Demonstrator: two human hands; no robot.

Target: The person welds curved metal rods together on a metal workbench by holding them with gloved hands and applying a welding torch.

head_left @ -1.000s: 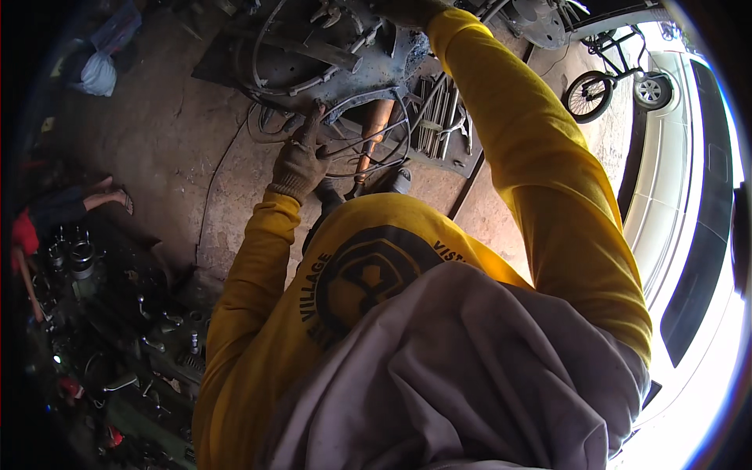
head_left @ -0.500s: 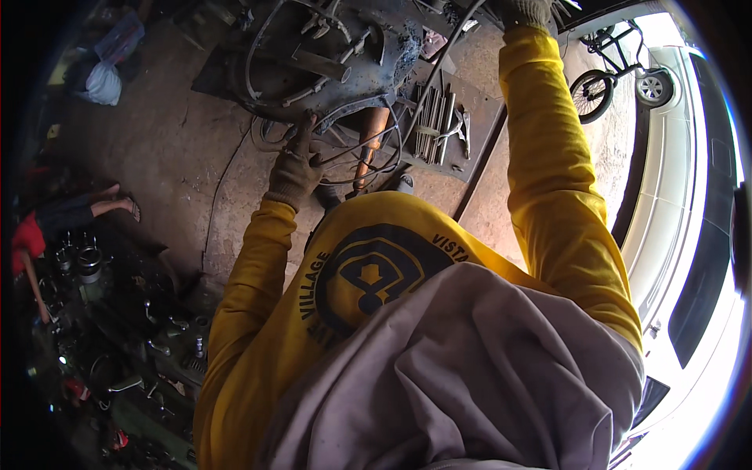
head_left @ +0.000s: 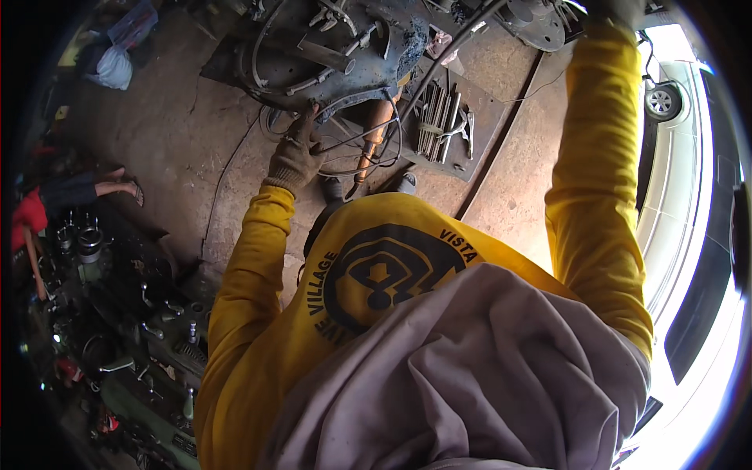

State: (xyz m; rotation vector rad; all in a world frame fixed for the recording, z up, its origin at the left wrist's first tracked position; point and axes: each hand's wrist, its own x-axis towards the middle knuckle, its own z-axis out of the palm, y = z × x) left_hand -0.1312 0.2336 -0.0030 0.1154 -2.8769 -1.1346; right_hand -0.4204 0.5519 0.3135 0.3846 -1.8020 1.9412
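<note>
My left hand (head_left: 296,157), in a brown knit glove, is at the near edge of a dark metal work table (head_left: 368,98). Its index finger is stretched out toward the edge and the thumb stands apart; I see nothing held. Beside it hang loops of dark cable (head_left: 402,135) and an orange cylindrical piece (head_left: 378,129). On the table lie a curved metal rod frame (head_left: 254,55) and a short metal tube (head_left: 325,58). Far forward on the right, my gloved right hand (head_left: 616,9) is blurred and cut by the upper rim, its fingers hidden.
Several metal rods (head_left: 439,125) and a clamp-like tool (head_left: 464,135) lie on a lower plate (head_left: 487,117). Round metal parts (head_left: 540,27) sit farther off. A pale car (head_left: 674,172) stands at right. At left are machinery (head_left: 149,392) and another person's leg (head_left: 117,188).
My right arm has swung outward to the right, so the bicycle seen before is mostly covered and the round metal parts show. The left hand stays by the table edge.
</note>
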